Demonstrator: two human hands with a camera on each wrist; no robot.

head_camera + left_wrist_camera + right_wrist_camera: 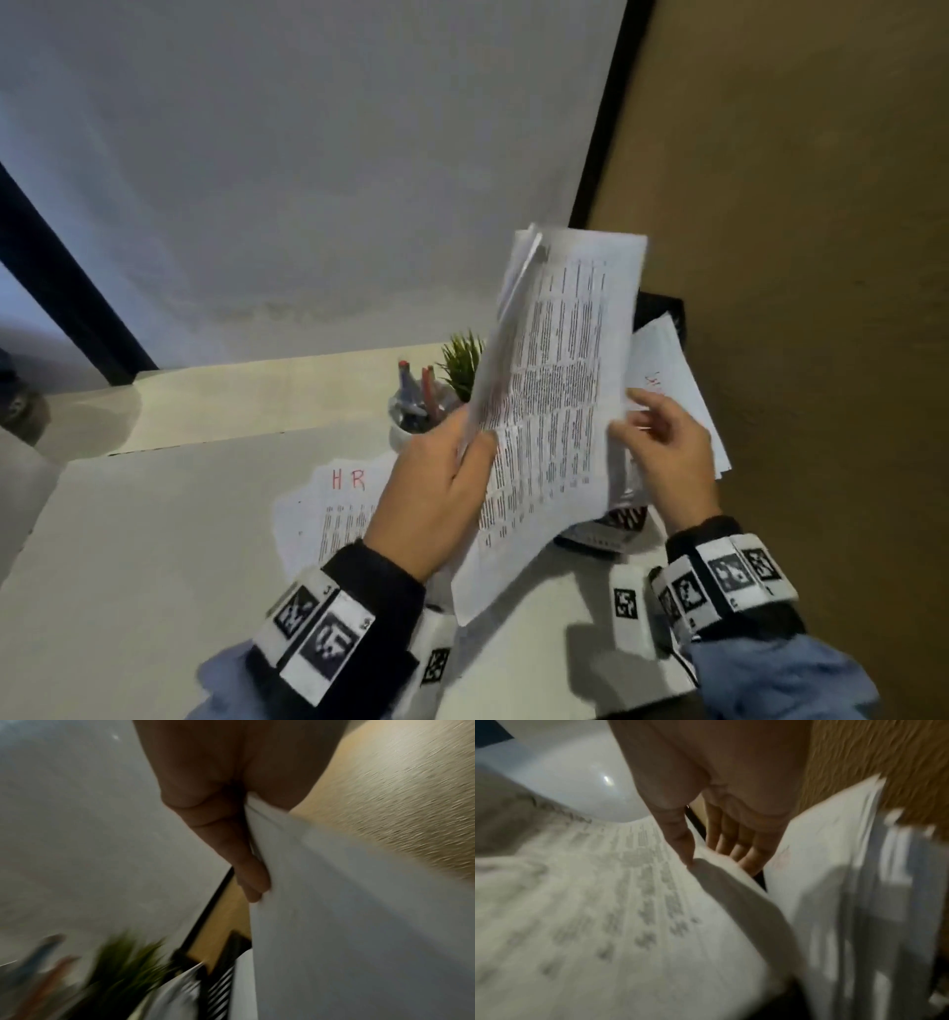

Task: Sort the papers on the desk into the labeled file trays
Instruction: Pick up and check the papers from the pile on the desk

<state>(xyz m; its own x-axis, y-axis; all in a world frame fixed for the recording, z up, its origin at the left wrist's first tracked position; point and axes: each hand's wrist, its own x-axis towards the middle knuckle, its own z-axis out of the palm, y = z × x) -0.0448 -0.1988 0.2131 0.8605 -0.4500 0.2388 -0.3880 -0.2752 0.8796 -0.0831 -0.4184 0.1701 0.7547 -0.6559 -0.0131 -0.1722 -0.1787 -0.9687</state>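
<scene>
Papers (560, 370) stand up in the air over the desk (154, 539), long side running up and away from me, top edge toward the wall (308, 154). The printed lines run up the page. My left hand (436, 493) pinches the stack at its left edge, thumb in front. My right hand (662, 452) pinches the right edge of the front sheet. A black tray (662, 308) sits behind at the right with white sheets (667, 375) in it, one with red writing. A cup (405, 431) holds pens (411, 390), next to a small green plant (464, 362). A sheet marked "HR" (328, 498) lies flat on the white desk. A brown wall (796, 205) is on the right.
</scene>
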